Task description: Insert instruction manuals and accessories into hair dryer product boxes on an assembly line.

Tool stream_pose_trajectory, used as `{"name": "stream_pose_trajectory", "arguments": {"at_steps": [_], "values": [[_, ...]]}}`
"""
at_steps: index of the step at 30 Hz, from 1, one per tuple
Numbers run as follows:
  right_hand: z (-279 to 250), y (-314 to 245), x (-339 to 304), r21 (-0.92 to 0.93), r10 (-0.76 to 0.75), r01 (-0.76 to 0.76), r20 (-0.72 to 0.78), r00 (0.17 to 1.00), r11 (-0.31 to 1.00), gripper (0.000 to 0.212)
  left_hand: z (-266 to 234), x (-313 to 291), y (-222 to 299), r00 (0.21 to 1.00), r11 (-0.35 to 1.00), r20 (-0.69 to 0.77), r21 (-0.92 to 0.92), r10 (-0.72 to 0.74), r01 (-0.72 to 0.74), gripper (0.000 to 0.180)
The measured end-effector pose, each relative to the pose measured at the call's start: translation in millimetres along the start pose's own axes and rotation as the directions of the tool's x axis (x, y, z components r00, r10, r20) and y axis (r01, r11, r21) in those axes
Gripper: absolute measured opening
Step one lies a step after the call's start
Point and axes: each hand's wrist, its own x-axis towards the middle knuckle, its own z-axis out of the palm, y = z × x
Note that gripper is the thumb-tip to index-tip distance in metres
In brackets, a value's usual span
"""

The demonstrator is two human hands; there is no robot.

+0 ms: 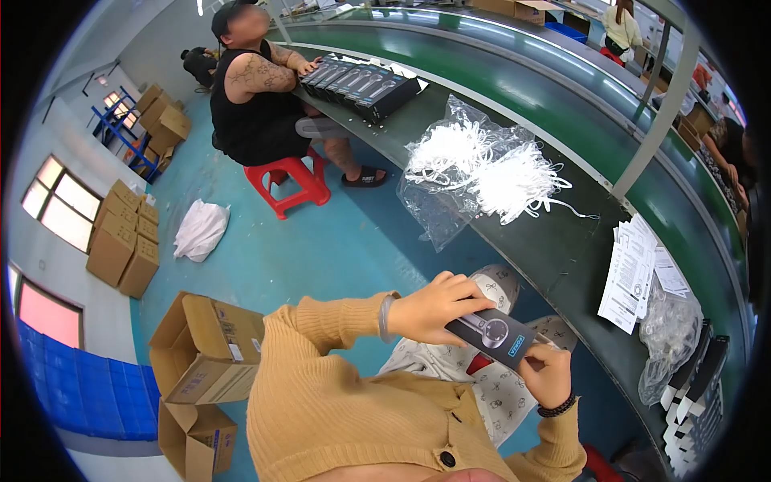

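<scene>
Over my lap I hold a small black box (pixel 496 336) with a picture of a round-headed, handled device on its face. My left hand (pixel 440 308) grips its far left end, fingers wrapped over the top. At the other end my right hand (pixel 548 374) closes on the near corner, fingers curled. On the dark bench beside me, white cords (pixel 514 173) lie bundled on a clear plastic bag (pixel 434 210). Printed leaflets (pixel 628 273) are stacked further right, next to a crumpled clear bag (pixel 673 333). Several black boxes with open white flaps (pixel 683 410) stand at the bench's near right end.
A person in black sits on a red stool (pixel 287 183) at the far left, one hand on a row of black boxes (pixel 361 84). A green conveyor (pixel 514 60) runs behind the bench. Open cartons (pixel 205 345) stand on the floor to my left, near a white sack (pixel 201 230).
</scene>
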Motion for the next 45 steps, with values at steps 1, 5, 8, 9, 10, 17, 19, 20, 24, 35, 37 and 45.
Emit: {"name": "stream_pose_trajectory", "arguments": {"at_steps": [1, 5, 8, 9, 10, 17, 19, 20, 24, 35, 37, 45], "values": [[-1, -2, 0, 0.0, 0.0, 0.0, -0.002, 1.0, 1.0, 0.006, 2, 0, 1, 1.0, 1.0, 0.0, 0.001, 0.001, -0.001, 0.071], [-4, 7, -11, 0.315, 0.144, -0.17, 0.105, 0.984, 0.934, 0.006, 15, 9, 0, 0.998, 0.993, 0.036, -0.116, 0.042, -0.037, 0.073], [-11, 25, -15, 0.236, 0.104, -0.153, 0.207, 0.973, 0.96, 0.009, 18, 14, -1, 0.995, 0.995, 0.097, -0.099, 0.006, 0.003, 0.073], [-18, 13, -9, 0.201, 0.084, -0.125, 0.203, 0.976, 0.972, 0.008, 20, 11, -2, 0.997, 0.996, 0.079, -0.093, -0.006, 0.013, 0.072], [-17, 17, -9, 0.164, 0.088, -0.121, 0.192, 0.977, 0.979, 0.012, 21, 10, -1, 0.998, 0.996, 0.058, -0.082, -0.022, 0.026, 0.072], [-32, 8, -35, -0.099, -0.013, -0.016, -0.284, 0.959, 0.995, 0.033, 22, 37, 8, 0.996, 0.994, 0.082, -0.099, -0.039, 0.047, 0.071], [-48, -5, -36, -0.374, -0.287, 0.148, -0.35, 0.892, 0.916, 0.05, 22, 42, 11, 0.993, 0.996, 0.109, -0.071, -0.04, 0.048, 0.071], [-51, -10, -38, -0.42, -0.293, 0.155, -0.288, 0.912, 0.894, 0.071, 21, 44, 12, 0.993, 0.996, 0.113, -0.077, -0.035, 0.044, 0.071], [-52, -18, -38, -0.44, -0.222, 0.19, -0.023, 0.975, 0.878, 0.071, 6, 71, 16, 0.979, 0.989, 0.143, -0.062, 0.144, -0.136, 0.075], [-194, 11, -131, -0.326, -0.172, -0.286, -0.874, 0.455, 0.901, 0.057, -47, 122, -37, 0.868, 0.99, -0.481, 0.118, 0.12, -0.071, 0.075], [-242, 38, -174, -0.38, -0.258, -0.473, -0.917, 0.304, 0.795, 0.053, -70, 125, -79, 0.853, 0.935, -0.508, 0.346, 0.117, 0.078, 0.062], [-413, 206, -265, -0.201, -0.326, -0.941, -0.939, 0.107, 0.271, 0.065, -177, 20, -296, 0.644, 0.831, -0.742, 0.228, -0.189, 0.507, 0.057]]}}
